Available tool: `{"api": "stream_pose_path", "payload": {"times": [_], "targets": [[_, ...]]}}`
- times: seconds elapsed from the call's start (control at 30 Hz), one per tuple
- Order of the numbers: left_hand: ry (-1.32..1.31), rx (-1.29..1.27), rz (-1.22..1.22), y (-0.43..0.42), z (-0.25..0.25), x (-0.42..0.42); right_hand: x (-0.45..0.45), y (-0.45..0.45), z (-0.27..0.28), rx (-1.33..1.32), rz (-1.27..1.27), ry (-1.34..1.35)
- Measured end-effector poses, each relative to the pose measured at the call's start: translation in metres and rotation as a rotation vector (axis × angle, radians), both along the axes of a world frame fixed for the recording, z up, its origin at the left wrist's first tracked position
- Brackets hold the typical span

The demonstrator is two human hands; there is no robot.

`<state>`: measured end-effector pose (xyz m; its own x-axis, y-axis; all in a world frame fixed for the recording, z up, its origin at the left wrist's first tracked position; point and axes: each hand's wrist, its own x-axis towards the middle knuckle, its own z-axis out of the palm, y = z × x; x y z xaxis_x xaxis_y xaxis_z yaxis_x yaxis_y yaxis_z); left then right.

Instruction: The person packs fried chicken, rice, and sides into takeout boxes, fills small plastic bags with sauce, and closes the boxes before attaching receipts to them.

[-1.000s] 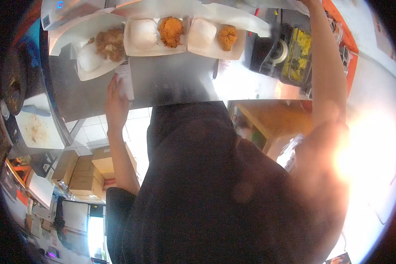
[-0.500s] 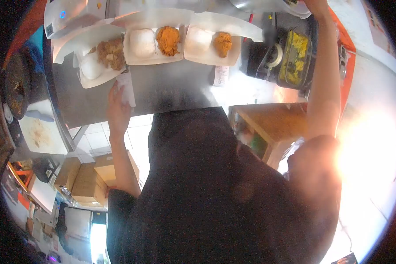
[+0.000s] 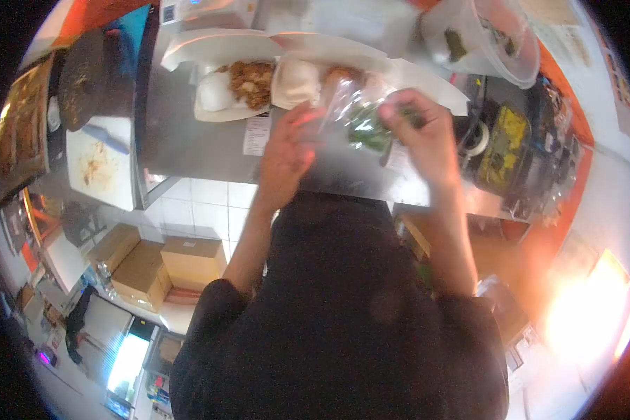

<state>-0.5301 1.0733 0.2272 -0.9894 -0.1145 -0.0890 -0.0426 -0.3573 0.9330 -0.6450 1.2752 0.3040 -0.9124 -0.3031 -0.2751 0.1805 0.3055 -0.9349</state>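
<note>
My right hand pinches a small clear plastic bag with green leaves in it, held above the counter. Beside the bag's left edge is my left hand, its fingers apart and somewhat blurred; no thing shows in them. Behind the hands stand open paper food boxes. The left food box holds a white rice mound and crumbly brown food. Another rice mound sits in the middle box. The bag and my right hand partly hide the boxes further right.
A clear tub with dark green bits stands at the back right. Nearby are a container of yellow food and a tape roll. A printed receipt lies before the boxes. At left, a knife rests on a white cutting board.
My right hand has come from the far upper right to the middle, now with the leaf bag. My left hand has left the receipt and risen towards the bag. The view has shifted.
</note>
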Motion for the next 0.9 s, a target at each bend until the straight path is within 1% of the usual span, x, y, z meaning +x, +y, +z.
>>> {"api": "stream_pose_path", "payload": {"times": [0.07, 0.1, 0.13, 0.17, 0.2, 0.23, 0.3, 0.37, 0.4, 0.43, 0.47, 0.5, 0.57, 0.6, 0.63, 0.67, 0.7, 0.77, 0.8, 0.83, 0.9], "targets": [[-0.033, 0.025, 0.094, 0.009, 0.005, -0.008, 0.018, -0.023, -0.021, -0.077, 0.038, -0.028], [-0.031, 0.008, 0.102, 0.002, 0.003, -0.007, 0.024, -0.03, -0.027, -0.128, 0.041, -0.159], [-0.122, -0.12, 0.123, -0.003, -0.001, -0.005, 0.029, -0.035, -0.031, -0.175, 0.04, -0.289], [-0.211, -0.246, 0.142, -0.009, -0.003, -0.005, 0.031, -0.038, -0.035, -0.188, 0.043, -0.285], [-0.214, -0.339, 0.145, -0.019, 0.003, -0.005, 0.034, -0.039, -0.039, -0.174, 0.066, -0.251], [-0.209, -0.347, 0.141, -0.03, -0.002, -0.002, 0.036, -0.039, -0.042, -0.157, 0.086, -0.215], [-0.269, -0.456, 0.261, -0.06, -0.019, 0.004, 0.037, -0.03, -0.052, -0.159, 0.067, -0.208], [-0.319, -0.607, 0.334, -0.094, -0.02, 0.002, 0.033, -0.022, -0.049, -0.157, 0.056, -0.205], [-0.317, -0.608, 0.338, -0.11, -0.025, -0.002, 0.029, -0.018, -0.037, -0.107, 0.009, -0.271], [-0.224, -0.615, 0.344, -0.124, -0.031, -0.007, 0.026, -0.012, -0.031, -0.056, -0.036, -0.336], [-0.132, -0.621, 0.35, -0.137, -0.037, -0.012, 0.024, -0.003, -0.036, -0.048, -0.027, -0.317], [-0.132, -0.619, 0.354, -0.147, -0.039, -0.015, 0.023, 0.005, -0.037, -0.046, -0.023, -0.316], [-0.074, -1.369, 0.246, -0.164, -0.04, -0.023, 0.016, 0.019, -0.038, -0.128, -0.075, -0.211], [-0.069, -1.367, 0.254, -0.17, -0.038, -0.023, 0.011, 0.027, -0.036, -0.162, -0.107, -0.176], [-0.158, -1.343, 0.338, -0.175, -0.034, -0.021, 0.003, 0.033, -0.028, -0.162, -0.109, -0.169], [-0.242, -1.313, 0.417, -0.179, -0.031, -0.02, -0.007, 0.042, -0.014, -0.149, -0.148, -0.102], [-0.225, -1.302, 0.412, -0.182, -0.031, -0.017, -0.016, 0.052, 0.002, -0.13, -0.192, -0.031], [-0.331, -1.232, 0.43, -0.181, -0.038, -0.006, -0.046, 0.072, 0.029, 0.125, -0.305, 0.229], [-0.312, -1.216, 0.42, -0.182, -0.048, -0.001, -0.063, 0.08, 0.045, 0.167, -0.38, 0.256], [-0.306, -1.251, 0.44, -0.183, -0.061, 0.005, -0.082, 0.088, 0.057, 0.206, -0.457, 0.28], [-0.289, -1.283, 0.45, -0.174, -0.065, 0.005, -0.13, 0.111, 0.065, 0.301, -0.463, 0.442]]}}
